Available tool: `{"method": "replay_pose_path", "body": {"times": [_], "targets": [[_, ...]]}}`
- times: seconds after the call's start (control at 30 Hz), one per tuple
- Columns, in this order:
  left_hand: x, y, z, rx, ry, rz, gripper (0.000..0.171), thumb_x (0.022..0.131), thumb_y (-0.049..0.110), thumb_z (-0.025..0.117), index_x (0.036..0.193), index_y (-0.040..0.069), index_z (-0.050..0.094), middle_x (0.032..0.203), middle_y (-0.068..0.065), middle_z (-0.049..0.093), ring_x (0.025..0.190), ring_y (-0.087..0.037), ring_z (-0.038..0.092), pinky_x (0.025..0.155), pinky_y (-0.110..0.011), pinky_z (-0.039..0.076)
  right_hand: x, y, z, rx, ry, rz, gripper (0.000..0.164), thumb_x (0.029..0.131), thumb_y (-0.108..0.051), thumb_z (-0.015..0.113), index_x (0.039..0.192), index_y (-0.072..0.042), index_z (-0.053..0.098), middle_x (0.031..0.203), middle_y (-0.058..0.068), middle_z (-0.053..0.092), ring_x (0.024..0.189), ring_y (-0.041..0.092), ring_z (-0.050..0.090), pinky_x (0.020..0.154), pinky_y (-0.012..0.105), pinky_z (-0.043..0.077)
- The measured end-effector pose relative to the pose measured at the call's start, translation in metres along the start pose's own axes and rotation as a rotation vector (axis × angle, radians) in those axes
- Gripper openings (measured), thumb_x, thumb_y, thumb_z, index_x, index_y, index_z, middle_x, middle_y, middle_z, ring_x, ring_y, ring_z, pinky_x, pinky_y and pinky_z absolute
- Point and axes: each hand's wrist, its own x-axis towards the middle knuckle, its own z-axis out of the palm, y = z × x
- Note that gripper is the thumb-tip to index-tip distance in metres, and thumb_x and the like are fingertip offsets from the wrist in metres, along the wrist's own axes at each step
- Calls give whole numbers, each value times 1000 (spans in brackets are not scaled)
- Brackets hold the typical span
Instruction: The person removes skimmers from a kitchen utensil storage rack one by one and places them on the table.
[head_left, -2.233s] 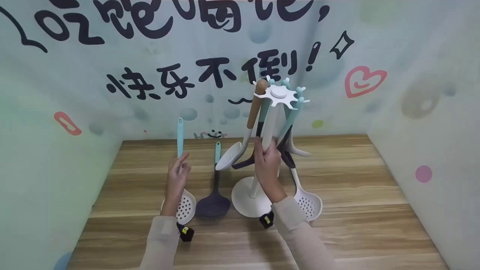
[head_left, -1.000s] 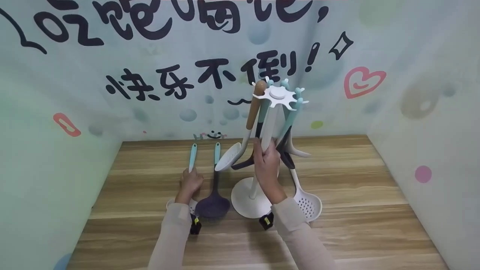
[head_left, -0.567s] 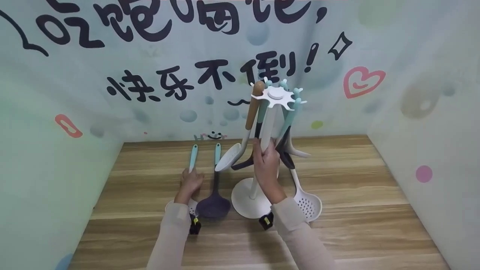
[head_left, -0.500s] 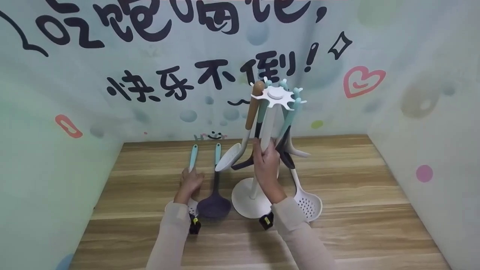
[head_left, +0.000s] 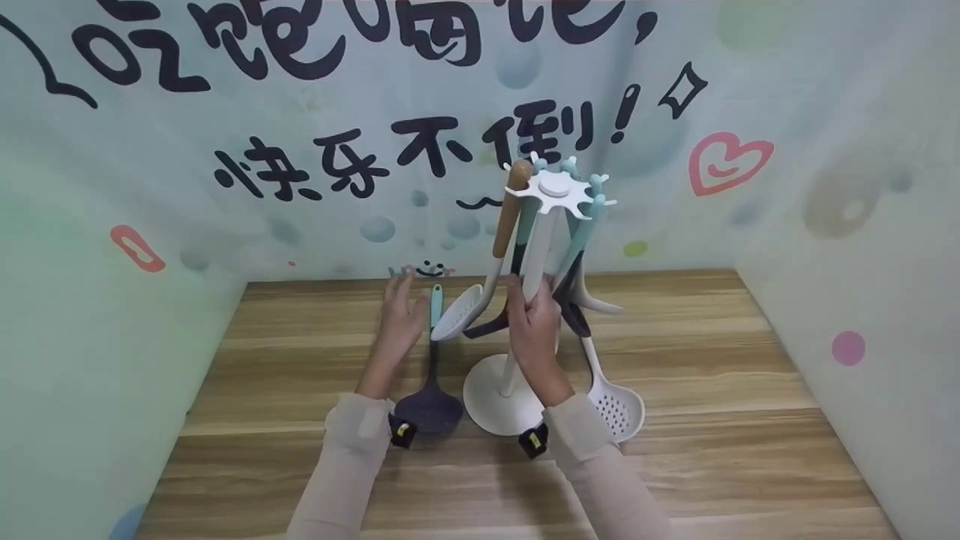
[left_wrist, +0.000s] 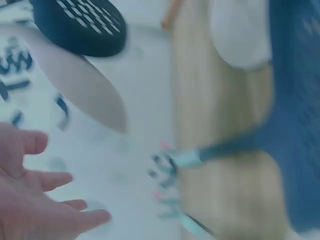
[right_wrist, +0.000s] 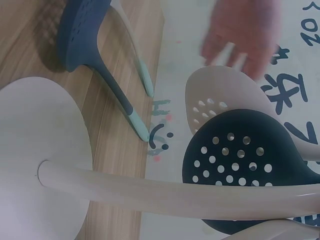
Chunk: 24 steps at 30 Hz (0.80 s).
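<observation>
My right hand (head_left: 534,330) grips the white pole of a rotating utensil stand (head_left: 555,196), whose round base rests on the table. Raised off the table, my left hand (head_left: 399,322) has its fingers spread and holds nothing. It is near the mint handle end of a dark blue skimmer (head_left: 427,411), which lies left of the base. A white skimmer (right_wrist: 145,77) with a mint handle lies beside that one; my left arm hides it in the head view. On the stand hang a wooden-handled white skimmer (head_left: 459,311) and several dark utensils with mint handles.
Another white skimmer (head_left: 619,409) is at the right of the stand, its handle partly hidden behind the hanging utensils. The wood-patterned table (head_left: 712,360) is bounded by a printed back wall (head_left: 315,240) and pale side walls.
My left hand laid the white skimmer down left of the dark one, let go of its handle and has moved up towards the back wall. The right hand keeps its grip on the stand.
</observation>
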Motion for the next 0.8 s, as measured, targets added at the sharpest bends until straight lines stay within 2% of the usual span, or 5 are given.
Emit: {"method": "replay_pose_path", "body": {"times": [0.13,0.3,0.5,0.67,0.8], "targets": [[-8,32,8,-85,84,223,48,98,20,45,142,3,34,149,-19,25,139,-34,21,113,-50,16,0,0,0,-6,2,7,26,97,-30,49,87,-5,49,61,-4,45,51,8,42,46,22,34],[-20,66,19,-162,101,451,45,96,15,51,138,2,41,143,-14,41,134,-25,35,112,-42,25,0,0,-1,-21,8,-1,23,97,-27,49,89,-5,50,61,-2,47,51,8,43,47,22,35],[-28,91,27,-245,12,522,52,94,17,54,141,5,35,144,-10,41,133,-19,39,109,-36,32,1,-2,0,-46,18,-30,17,97,-19,49,89,-4,51,61,-3,46,51,7,42,46,22,34],[-27,97,31,-251,-51,551,59,95,16,53,146,8,25,140,-11,46,129,-18,45,109,-37,32,1,-1,1,-33,24,-47,12,96,-14,49,90,-3,51,60,-4,41,49,7,38,45,22,31],[-26,98,32,-221,-46,581,53,97,16,49,144,5,28,131,-15,54,122,-21,51,104,-36,38,1,-2,1,-26,16,-37,9,96,-10,49,91,-2,50,62,-4,40,50,8,38,46,21,31]]}}
